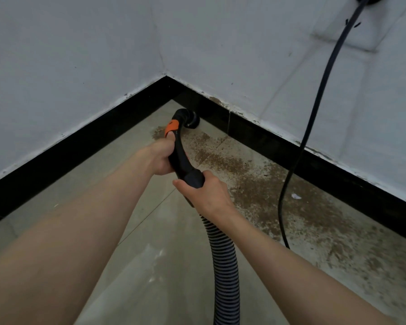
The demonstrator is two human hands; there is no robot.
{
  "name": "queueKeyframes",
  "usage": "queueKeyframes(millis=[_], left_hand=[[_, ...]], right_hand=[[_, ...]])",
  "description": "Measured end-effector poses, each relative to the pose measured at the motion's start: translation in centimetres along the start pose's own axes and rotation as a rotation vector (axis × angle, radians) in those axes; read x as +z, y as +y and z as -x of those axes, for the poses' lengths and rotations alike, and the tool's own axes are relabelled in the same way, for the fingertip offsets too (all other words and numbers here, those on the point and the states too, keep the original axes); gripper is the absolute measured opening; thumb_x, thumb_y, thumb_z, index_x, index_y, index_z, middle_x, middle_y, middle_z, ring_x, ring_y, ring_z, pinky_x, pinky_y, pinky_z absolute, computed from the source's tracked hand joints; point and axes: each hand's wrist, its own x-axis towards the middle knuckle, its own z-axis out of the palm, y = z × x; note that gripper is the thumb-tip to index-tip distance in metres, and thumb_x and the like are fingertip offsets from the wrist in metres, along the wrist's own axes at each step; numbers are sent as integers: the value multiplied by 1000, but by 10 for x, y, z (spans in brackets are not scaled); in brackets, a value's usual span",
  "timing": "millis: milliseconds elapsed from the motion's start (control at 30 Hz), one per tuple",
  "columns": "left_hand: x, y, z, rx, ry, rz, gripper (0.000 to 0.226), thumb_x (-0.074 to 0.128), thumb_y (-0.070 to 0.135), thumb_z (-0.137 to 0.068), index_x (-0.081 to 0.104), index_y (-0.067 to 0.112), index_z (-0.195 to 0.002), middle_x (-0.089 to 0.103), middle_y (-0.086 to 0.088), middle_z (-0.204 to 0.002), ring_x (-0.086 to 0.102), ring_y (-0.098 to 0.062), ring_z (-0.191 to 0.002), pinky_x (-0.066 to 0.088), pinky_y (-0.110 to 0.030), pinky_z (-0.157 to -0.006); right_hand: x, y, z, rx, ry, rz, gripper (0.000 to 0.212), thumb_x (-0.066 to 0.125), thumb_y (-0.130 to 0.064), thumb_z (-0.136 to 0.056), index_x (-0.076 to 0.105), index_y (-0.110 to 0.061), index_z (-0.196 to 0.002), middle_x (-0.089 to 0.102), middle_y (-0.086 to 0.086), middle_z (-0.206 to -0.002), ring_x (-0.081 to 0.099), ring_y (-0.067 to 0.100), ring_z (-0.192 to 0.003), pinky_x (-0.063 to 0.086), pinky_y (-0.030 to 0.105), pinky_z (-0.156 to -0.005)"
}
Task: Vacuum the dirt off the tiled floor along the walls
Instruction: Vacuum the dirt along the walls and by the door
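One ribbed hose (223,259) runs up from the near edge of the tiled floor (150,231) to one black vacuum handle (182,158). Two hands hold it: the right hand (206,193) grips the handle's cuff where the hose joins, and the left hand (161,157) wraps the curved neck just ahead, below the orange band (171,128). Beyond both grips, the round nozzle (192,120) sits at the black skirting (256,127) near the far corner. Brown dirt (239,174) spreads right along that wall, crossed by one black cord (314,109).
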Motion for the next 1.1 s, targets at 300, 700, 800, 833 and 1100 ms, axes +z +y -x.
queueKeyframes(millis=[300, 700, 800, 833, 1100], left_hand=[[24, -4, 6, 14, -33, -11, 45, 27, 44, -102, 44, 2, -103, 48, -7, -79, 48, -20, -68, 43, -35, -79], [50, -34, 37, -39, -99, -39, 46, 26, 46, -102, 43, 4, -109, 51, -7, -81, 50, -21, -72, 43, -35, -84], [55, -39, 42, -42, -118, -26, 51, 26, 46, -102, 46, 3, -122, 56, -5, -92, 56, -22, -86, 43, -35, -84], [56, -40, 44, -42, -120, -19, 54, 26, 45, -102, 44, 1, -127, 58, -5, -97, 57, -22, -93, 43, -35, -84], [26, -31, 44, 47, -24, 43, 50, 27, 47, -101, 46, 1, -101, 53, -9, -79, 52, -22, -70, 46, -34, -61]], right_hand=[[-16, 13, 9, 33, 15, -22, 58, 63, -64, -80, 54, -18, -114, 62, 2, -102, 62, 23, -93, 55, 39, -79], [-29, 36, 55, 70, 51, 0, 52, 63, -63, -81, 51, -19, -106, 59, -1, -93, 60, 20, -85, 48, 32, -65], [-34, 39, 62, 80, 59, 13, 53, 63, -63, -81, 51, -19, -108, 60, 0, -97, 60, 21, -89, 50, 33, -70], [-35, 39, 64, 79, 65, 14, 53, 63, -63, -81, 52, -19, -108, 60, 0, -96, 61, 21, -89, 51, 34, -71], [-22, 18, 59, 1, 27, 40, 53, 62, -64, -82, 51, -20, -110, 59, -1, -93, 61, 20, -85, 55, 37, -72]])
